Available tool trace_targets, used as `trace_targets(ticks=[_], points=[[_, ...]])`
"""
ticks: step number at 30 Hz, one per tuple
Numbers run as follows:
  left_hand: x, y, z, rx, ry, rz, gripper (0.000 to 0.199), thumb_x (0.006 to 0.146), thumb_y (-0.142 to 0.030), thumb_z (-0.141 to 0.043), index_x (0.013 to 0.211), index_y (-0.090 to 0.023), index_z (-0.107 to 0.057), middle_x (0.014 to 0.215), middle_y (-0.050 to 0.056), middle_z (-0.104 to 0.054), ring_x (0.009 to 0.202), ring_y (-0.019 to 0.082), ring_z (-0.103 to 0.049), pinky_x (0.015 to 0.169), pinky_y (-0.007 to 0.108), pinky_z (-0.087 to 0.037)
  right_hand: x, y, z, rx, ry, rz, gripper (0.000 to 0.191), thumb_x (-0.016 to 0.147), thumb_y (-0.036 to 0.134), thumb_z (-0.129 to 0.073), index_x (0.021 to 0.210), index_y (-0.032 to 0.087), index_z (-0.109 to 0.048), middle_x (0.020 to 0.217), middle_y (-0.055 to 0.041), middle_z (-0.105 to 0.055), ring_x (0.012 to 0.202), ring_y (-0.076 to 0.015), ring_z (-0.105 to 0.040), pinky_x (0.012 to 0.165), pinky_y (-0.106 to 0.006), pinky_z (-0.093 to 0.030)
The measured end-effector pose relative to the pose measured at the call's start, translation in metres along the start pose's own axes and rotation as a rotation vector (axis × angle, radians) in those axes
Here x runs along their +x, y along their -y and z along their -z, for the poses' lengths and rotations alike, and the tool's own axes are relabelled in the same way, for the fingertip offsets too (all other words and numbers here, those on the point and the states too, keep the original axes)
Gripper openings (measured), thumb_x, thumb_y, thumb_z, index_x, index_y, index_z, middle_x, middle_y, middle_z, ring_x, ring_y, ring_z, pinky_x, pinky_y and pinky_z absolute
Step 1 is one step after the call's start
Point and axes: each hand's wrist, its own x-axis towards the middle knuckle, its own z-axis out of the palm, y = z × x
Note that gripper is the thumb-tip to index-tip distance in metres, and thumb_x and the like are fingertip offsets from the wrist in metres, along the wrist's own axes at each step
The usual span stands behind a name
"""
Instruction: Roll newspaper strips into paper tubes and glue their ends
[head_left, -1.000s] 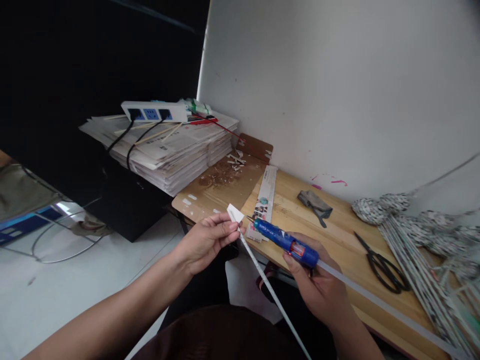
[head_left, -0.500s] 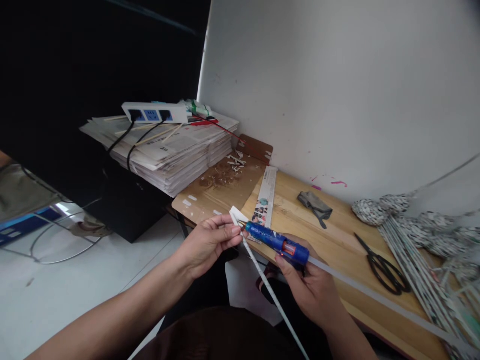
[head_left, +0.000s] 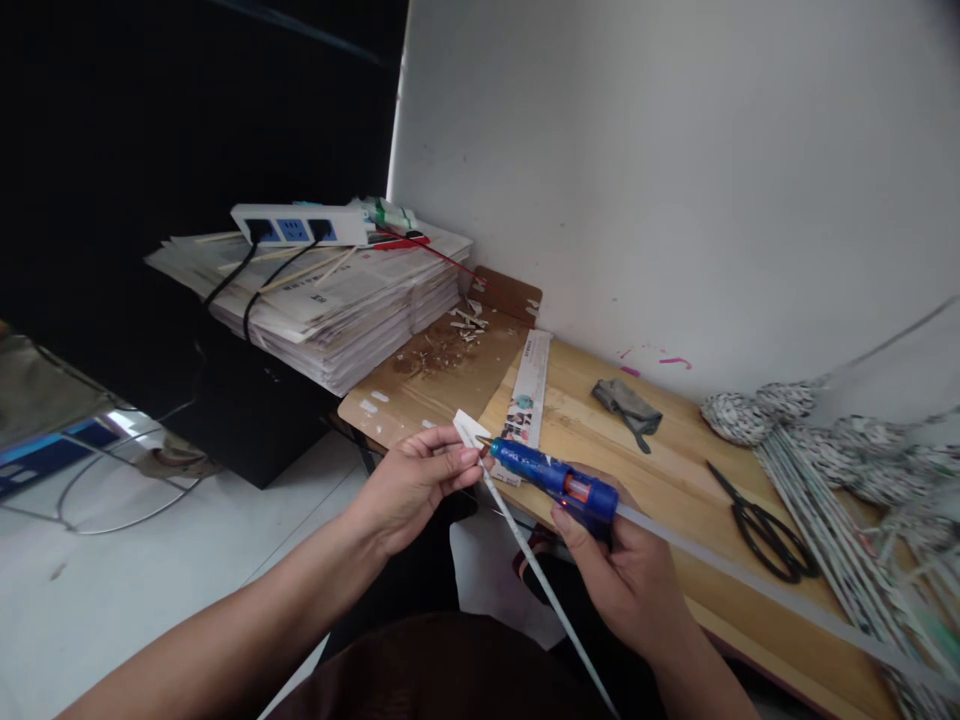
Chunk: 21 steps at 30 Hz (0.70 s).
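My left hand (head_left: 420, 478) pinches a thin rolled paper stick (head_left: 536, 572) close to its upper end, where a small white paper flap (head_left: 468, 428) stands out past the fingertips. The stick slants down to the right across my lap. Wrapped round a blue hot glue gun (head_left: 551, 475), my right hand (head_left: 626, 570) keeps its metal nozzle at the flap, just beyond my left fingertips; I cannot tell whether it touches. A long whitish glue stick (head_left: 750, 578) runs out of the gun's back end to the right. Most of the gun's handle is hidden by my hand.
Black scissors (head_left: 769, 530), a grey cloth (head_left: 628, 410) and a newspaper strip (head_left: 529, 385) lie on the wooden table (head_left: 577, 385). Paper sticks and woven paper pieces (head_left: 776, 405) are at right. A power strip (head_left: 300, 226) rests on a newspaper stack (head_left: 360, 320). Someone's shoe (head_left: 180, 458) shows at left.
The nozzle has shifted slightly up and left along the paper flap. My view has turned a little, so the background sits slightly further left. Both grips are the same.
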Motion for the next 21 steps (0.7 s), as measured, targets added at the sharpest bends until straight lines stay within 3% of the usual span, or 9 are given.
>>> trace_targets(ticks=[4,9,14,21], points=[[-0.0009,0.0000,-0.0012,0.012,-0.015,0.002,0.020,0.069,-0.011,-0.080,0.087,-0.011,-0.072,0.083,0.006,-0.074,0.074,0.011,-0.070,0.070,0.017,-0.057,0.0002,-0.0045,0.0031,-0.024,-0.012,-0.084,0.027,0.088,0.025,-0.060,0.114,0.024,-0.064,0.106,-0.0059,-0.070,0.098,-0.0235,-0.066,0.089,-0.041,-0.055],[-0.0010,-0.0014,-0.0039,0.023,-0.043,0.014,0.019,0.069,-0.010,-0.080,0.086,-0.010,-0.073,0.083,0.007,-0.074,0.075,0.013,-0.070,0.070,0.017,-0.057,-0.0012,-0.0027,0.0073,0.021,-0.014,-0.110,0.020,0.088,0.025,-0.061,0.106,0.023,-0.069,0.093,-0.0044,-0.072,0.084,-0.0219,-0.068,0.075,-0.038,-0.059],[-0.0001,-0.0003,-0.0036,0.018,-0.030,-0.006,0.018,0.068,-0.010,-0.080,0.084,-0.011,-0.073,0.083,0.006,-0.074,0.073,0.011,-0.070,0.072,0.018,-0.057,-0.0011,0.0027,0.0046,0.037,0.053,-0.086,0.024,0.089,0.024,-0.058,0.111,0.024,-0.068,0.096,-0.0057,-0.072,0.087,-0.0232,-0.069,0.079,-0.041,-0.060],[-0.0022,0.0007,-0.0029,0.047,-0.008,-0.018,0.019,0.067,-0.013,-0.081,0.084,-0.011,-0.073,0.081,0.006,-0.074,0.074,0.012,-0.070,0.072,0.020,-0.057,0.0006,0.0043,0.0004,0.079,0.077,-0.095,0.020,0.091,0.027,-0.055,0.104,0.023,-0.070,0.076,-0.0053,-0.071,0.080,-0.0244,-0.070,0.067,-0.037,-0.060]])
